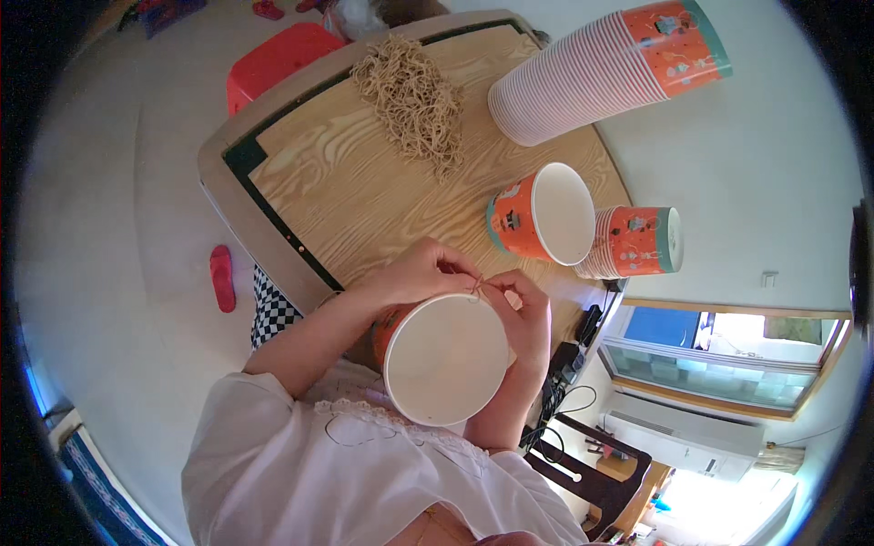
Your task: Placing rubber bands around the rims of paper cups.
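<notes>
A large orange paper bucket [446,361] with a white inside is held against my body, its mouth facing up at me. At its far rim my left hand [426,273] pinches a thin tan string [478,286]. From the other side my right hand [525,318] pinches the same string, the two sets of fingertips almost touching. Whether the string passes through the rim is too small to tell. Beyond my hands, a loose pile of tan strings [414,105] lies on the wooden table [337,173].
One more orange bucket [562,214] stands on the table's right, beside a short nested stack of buckets [637,242]. Farther back lies a long nested stack [592,73]. A red stool [278,64] is past the table's left edge. Black cables and adapters [569,359] are at the right.
</notes>
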A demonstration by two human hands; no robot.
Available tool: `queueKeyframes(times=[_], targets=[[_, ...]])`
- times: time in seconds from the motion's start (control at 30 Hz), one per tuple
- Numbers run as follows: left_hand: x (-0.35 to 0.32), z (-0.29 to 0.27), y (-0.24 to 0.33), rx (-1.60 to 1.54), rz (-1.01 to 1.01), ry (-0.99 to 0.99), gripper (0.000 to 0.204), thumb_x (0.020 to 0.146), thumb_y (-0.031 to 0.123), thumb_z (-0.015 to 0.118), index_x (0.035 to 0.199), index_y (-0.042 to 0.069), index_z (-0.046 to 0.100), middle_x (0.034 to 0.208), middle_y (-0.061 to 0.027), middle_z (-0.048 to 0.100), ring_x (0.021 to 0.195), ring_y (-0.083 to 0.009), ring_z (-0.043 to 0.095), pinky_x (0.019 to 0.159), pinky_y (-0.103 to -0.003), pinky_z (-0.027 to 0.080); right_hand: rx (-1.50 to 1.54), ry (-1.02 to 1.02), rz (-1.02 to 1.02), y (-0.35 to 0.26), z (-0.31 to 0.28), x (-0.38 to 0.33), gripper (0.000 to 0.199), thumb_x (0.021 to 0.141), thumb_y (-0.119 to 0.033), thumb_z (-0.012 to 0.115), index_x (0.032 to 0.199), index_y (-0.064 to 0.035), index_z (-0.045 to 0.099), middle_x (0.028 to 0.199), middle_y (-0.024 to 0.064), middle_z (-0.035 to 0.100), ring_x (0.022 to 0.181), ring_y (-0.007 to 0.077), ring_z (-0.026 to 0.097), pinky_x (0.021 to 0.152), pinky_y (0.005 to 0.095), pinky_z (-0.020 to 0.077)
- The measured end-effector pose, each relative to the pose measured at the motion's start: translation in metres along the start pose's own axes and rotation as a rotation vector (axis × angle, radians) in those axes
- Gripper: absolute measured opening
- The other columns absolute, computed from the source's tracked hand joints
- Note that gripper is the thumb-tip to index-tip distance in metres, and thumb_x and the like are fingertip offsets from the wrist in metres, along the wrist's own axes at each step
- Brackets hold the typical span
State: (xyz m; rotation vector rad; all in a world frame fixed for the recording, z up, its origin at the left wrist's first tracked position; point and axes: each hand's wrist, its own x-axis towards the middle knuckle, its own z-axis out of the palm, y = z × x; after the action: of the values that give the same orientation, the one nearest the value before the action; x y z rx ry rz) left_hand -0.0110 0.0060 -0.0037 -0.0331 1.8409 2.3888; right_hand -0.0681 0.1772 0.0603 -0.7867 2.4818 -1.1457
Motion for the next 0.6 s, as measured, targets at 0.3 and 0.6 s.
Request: queueKeyframes(times=[0.3,0.6], targets=[[0.007,-0.004,-0.003,0.067,0.037,0.056,0.018,0.075,0.011,0.068,0.091,0.001,0.066,0.079,-0.0051,0.066,0.071,-0.0088,0.058,0.065,-0.024,0.047,-0.173,0.025,-0.117,-0.008,0.002,0.016,0.01,0.074,-0.005,0.066,0.082,0.0008,0.062,0.077,0.0095,0.061,0.07,0.0188,0.058,0.065,0.0289,0.0468],[0.009,-0.002,-0.012,0.035,0.037,0.101,0.019,0.074,0.014,0.069,0.089,0.002,0.067,0.074,-0.005,0.065,0.066,-0.0085,0.057,0.062,-0.025,0.047,-0.209,0.04,-0.112,-0.02,0.004,0.014,0.01,0.074,-0.004,0.065,0.083,0.0,0.062,0.078,0.0103,0.061,0.07,0.02,0.06,0.065,0.0297,0.0474]])
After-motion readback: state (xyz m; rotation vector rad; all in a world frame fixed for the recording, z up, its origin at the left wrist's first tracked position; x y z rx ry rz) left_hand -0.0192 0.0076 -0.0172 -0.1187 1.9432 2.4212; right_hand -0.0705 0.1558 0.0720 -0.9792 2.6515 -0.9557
